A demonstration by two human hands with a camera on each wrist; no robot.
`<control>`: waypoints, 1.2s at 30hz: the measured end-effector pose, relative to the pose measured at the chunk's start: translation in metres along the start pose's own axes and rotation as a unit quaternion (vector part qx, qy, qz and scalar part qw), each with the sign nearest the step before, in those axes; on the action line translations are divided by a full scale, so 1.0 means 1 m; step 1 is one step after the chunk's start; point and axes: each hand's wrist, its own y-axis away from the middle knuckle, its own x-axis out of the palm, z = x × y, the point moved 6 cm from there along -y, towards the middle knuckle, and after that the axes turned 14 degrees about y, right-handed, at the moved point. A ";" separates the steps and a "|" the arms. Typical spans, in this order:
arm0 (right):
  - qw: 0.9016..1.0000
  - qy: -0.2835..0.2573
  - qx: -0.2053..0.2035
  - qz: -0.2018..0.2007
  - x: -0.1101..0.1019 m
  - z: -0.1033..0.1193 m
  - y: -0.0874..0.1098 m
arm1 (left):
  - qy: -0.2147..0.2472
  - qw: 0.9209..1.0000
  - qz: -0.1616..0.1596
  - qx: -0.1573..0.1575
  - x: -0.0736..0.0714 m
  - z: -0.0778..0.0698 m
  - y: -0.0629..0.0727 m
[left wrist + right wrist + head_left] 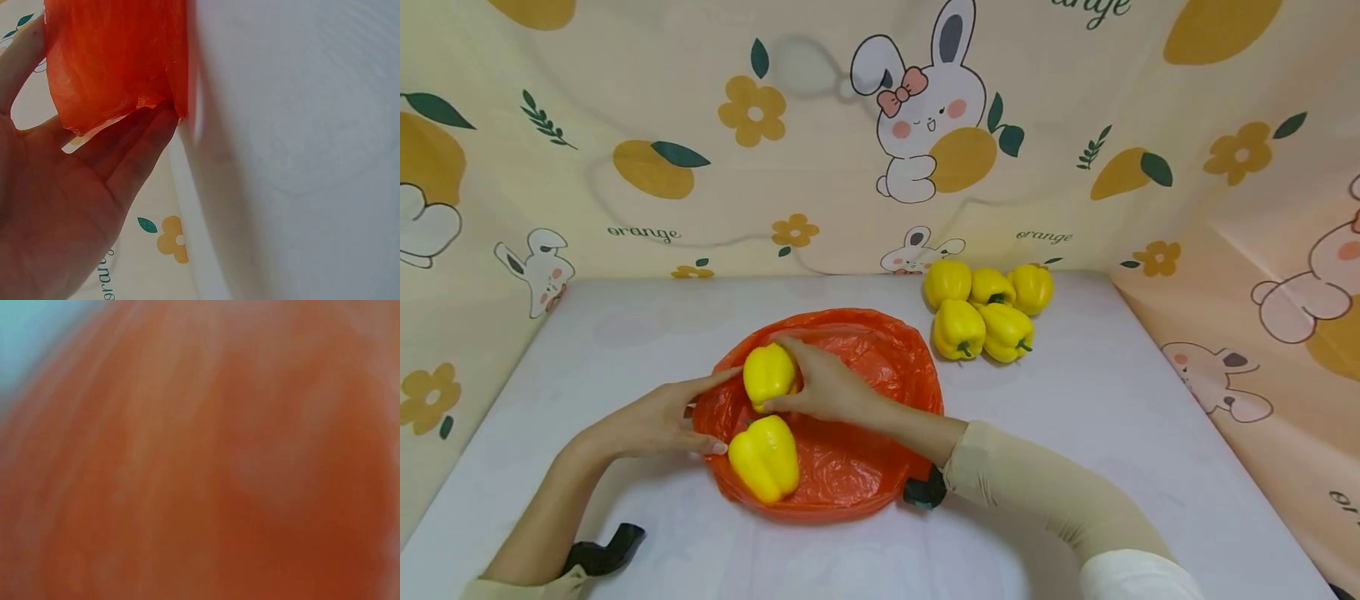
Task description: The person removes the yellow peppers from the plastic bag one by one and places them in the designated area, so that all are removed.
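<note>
A red plastic bag (850, 467) lies spread wide on the table with its rim rolled out. Inside its left part, my right hand (823, 385) grips a yellow bell pepper (768, 375) between thumb and fingers. A second yellow bell pepper (766, 458) rests in the bag, nearer to me. My left hand (651, 421) is at the bag's left side, thumb and fingers spread along the rim. In the left wrist view, the long, nearly straight fingers of the left hand (75, 187) touch the red plastic (119, 62). Blurred red plastic (187, 487) fills most of the right wrist view.
Several more yellow bell peppers (958, 329) are grouped at the table's back right. The white table (1112, 400) meets a printed cloth backdrop (827, 208) behind and at the right. Black straps (602, 552) show near the wrists.
</note>
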 end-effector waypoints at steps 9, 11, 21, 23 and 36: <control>0.999 -0.026 -0.037 -0.011 -0.005 -0.009 0.000 | -0.003 1.000 -0.003 0.002 -0.001 0.000 -0.001; 0.998 -0.036 -0.043 -0.012 -0.007 -0.011 0.001 | -0.004 1.000 -0.003 0.002 -0.001 -0.001 0.000; 0.994 -0.105 -0.027 -0.006 -0.023 -0.028 0.019 | 0.008 1.000 -0.001 -0.008 0.000 0.000 -0.001; 0.994 -0.105 -0.025 -0.008 -0.029 -0.031 0.023 | 0.009 1.000 -0.001 -0.004 0.000 0.000 -0.001; 0.986 -0.166 -0.028 -0.009 -0.057 -0.055 0.045 | 0.003 1.000 -0.007 -0.020 0.001 0.000 -0.002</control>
